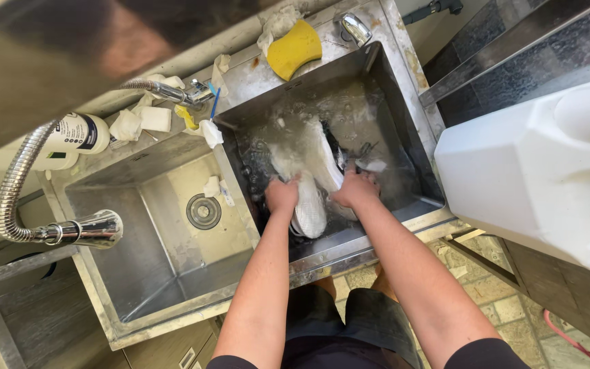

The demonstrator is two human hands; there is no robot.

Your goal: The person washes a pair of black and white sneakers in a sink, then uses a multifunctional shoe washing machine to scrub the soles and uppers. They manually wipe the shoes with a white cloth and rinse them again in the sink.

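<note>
White and soaked, the shoe (306, 179) lies in the right basin (404, 130) of the steel double sink, in soapy water, its sole end turned toward you. Your left hand (282, 196) is closed on the near end of the shoe, fingers curled down around it. Your right hand (356, 189) presses on the shoe's other side, just beside a dark patch — you cannot tell from here whether those fingers grip or only rest flat. The two hands sit close together, the shoe between them.

The left basin (138, 266) holds no water, its round drain (203, 211) showing near a scrap of paper. A yellow sponge (294, 48) lies on the rim behind the right basin. The flexible hose tap (80, 230) curves over the left side, with a white bottle (76, 134) behind it. A large white plastic jug (541, 171) stands on the counter to your right — well apart from your hands.
</note>
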